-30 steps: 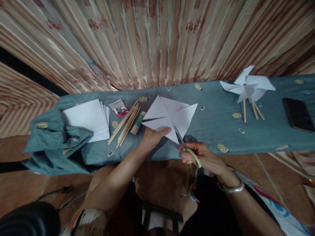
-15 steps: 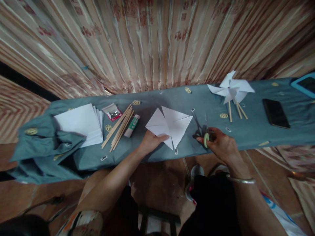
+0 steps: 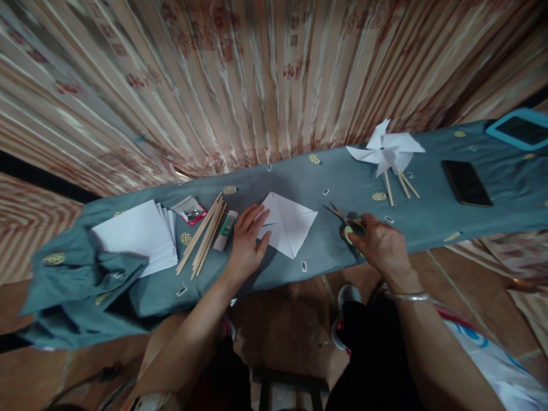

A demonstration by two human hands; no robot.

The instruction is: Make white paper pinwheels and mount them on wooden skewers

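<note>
A white square of paper [image 3: 293, 222] with cuts running in from its corners lies flat on the cloth-covered table. My left hand [image 3: 249, 237] is open, fingers apart, over the paper's left corner; I cannot tell whether it presses on it. To the right, my right hand [image 3: 383, 246] has its thumb and fingers at the green handles of a pair of scissors [image 3: 342, 217]. The scissors rest low at the cloth, their blades a little apart and pointing up and left. My palm hides part of the handles.
Left of the paper are a glue stick [image 3: 225, 230], several wooden sticks [image 3: 203, 237], a small box of metal pins [image 3: 192, 210] and a paper stack [image 3: 137, 237]. Paper pinwheels on sticks [image 3: 387, 149], a phone [image 3: 466, 182] and a blue-framed tablet [image 3: 520, 130] lie to the right.
My left hand has let go of the paper, which now lies flat with its cuts nearly closed. My right hand has lowered the scissors, turning the blades leftward. The view has shifted slightly.
</note>
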